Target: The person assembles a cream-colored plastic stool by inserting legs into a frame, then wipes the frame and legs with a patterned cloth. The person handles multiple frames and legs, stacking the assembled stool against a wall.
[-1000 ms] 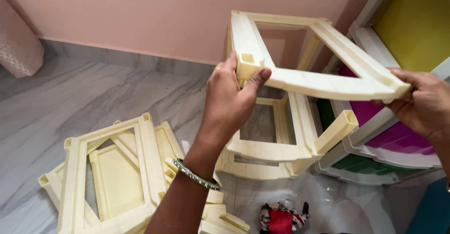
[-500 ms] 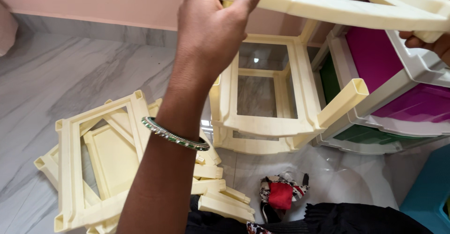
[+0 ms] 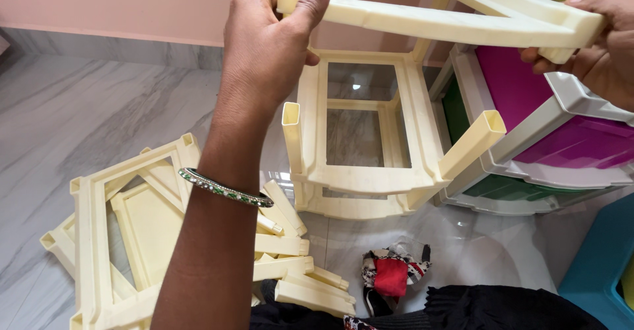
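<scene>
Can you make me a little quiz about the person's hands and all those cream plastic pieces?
1. True or false: both hands hold the same cream frame.
2. What does the left hand wear at the wrist? A) a watch B) a green bangle C) a glove
3. Where do the loose cream posts lie: on the marble floor or inside the pink drawer?

Key
1. True: the left hand has a grip on one corner and the right hand on the other.
2. B
3. On the marble floor, beside the stacked flat frames.
</scene>
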